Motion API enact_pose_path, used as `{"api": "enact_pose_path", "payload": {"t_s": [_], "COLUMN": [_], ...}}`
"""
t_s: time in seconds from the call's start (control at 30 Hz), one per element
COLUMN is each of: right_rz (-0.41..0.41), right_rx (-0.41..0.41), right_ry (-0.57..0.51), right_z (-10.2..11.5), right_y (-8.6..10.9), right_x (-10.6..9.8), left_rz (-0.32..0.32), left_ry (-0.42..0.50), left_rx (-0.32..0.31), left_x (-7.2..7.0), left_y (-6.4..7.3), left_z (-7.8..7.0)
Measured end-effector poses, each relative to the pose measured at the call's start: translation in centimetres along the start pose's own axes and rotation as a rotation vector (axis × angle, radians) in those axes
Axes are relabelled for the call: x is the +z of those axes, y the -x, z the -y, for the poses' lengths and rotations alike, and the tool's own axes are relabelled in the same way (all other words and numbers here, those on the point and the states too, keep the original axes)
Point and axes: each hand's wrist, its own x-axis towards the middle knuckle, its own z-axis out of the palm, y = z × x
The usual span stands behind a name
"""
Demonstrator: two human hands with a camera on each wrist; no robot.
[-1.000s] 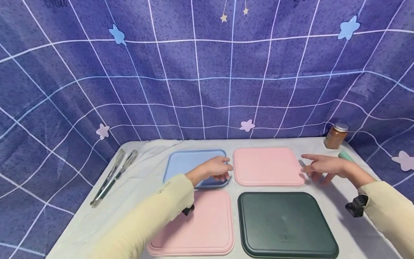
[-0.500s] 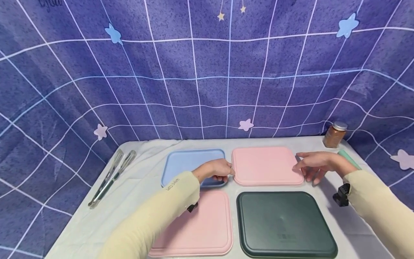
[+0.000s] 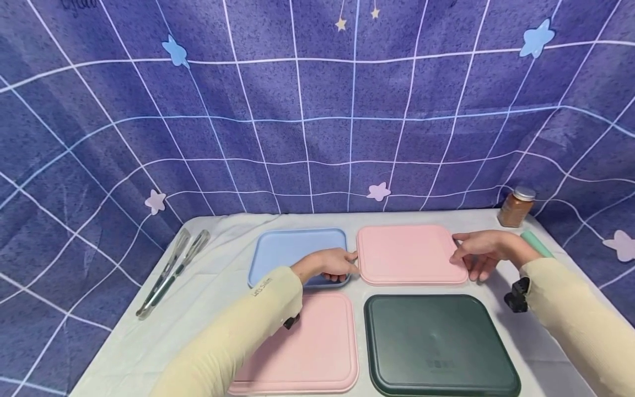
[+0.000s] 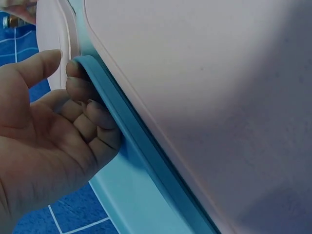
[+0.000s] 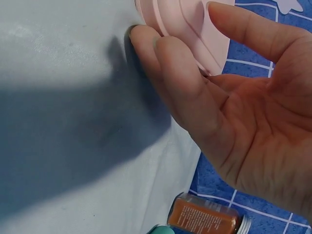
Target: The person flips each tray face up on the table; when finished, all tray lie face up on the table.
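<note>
Flanking the far pink board (image 3: 409,255), flat and round-cornered, both hands (image 3: 336,262) (image 3: 480,252) curve loosely, thumbs parted, gripping nothing.

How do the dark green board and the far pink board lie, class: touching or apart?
Apart: the head view shows a strip of white cloth between the far pink board and the dark green board.

On my feed I see a pale yellow left sleeve (image 3: 233,336) and matching right sleeve (image 3: 570,314), with small dark lettering (image 3: 262,287) near the left cuff (image 3: 294,284) and a black wrist device (image 3: 291,321) beside that cuff.
</note>
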Motion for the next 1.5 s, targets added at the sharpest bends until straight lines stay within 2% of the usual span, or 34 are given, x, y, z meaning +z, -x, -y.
{"api": "enact_pose_path", "payload": {"t_s": [0.2,0.47,0.6,0.9,1.07,1.23,1.4,1.5], "right_rz": [-0.004,-0.017,-0.009,0.011,0.005,0.017,0.030,0.034], "right_rx": [0.003,-0.009,-0.009,-0.065,-0.071,-0.071,-0.080,-0.085], "right_ry": [-0.027,-0.005,-0.033,-0.123,-0.142,-0.156,-0.163,-0.167], "right_z": [-0.2,0.0,-0.3,-1.7,-2.0,-2.0,-2.0,-2.0], "right_y": [-0.1,-0.3,-0.3,-0.2,-0.3,-0.2,-0.2,-0.3], "right_x": [0.0,0.0,-0.3,-0.7,-0.7,-0.7,-0.7,-0.5], "left_rz": [0.001,0.015,0.018,0.024,-0.016,-0.070,-0.133,-0.199], "left_ry": [0.016,0.042,0.070,0.128,0.149,0.214,0.272,0.319], "left_rx": [0.006,0.020,0.028,0.029,0.061,0.106,0.153,0.172], "left_x": [0.0,-0.3,-0.4,-0.5,-0.9,-1.1,-0.5,0.1], "left_y": [0.0,0.2,0.1,0.1,0.5,1.1,1.6,1.7], "left_z": [0.1,0.3,0.3,0.4,-0.1,-0.9,-1.6,-1.6]}}
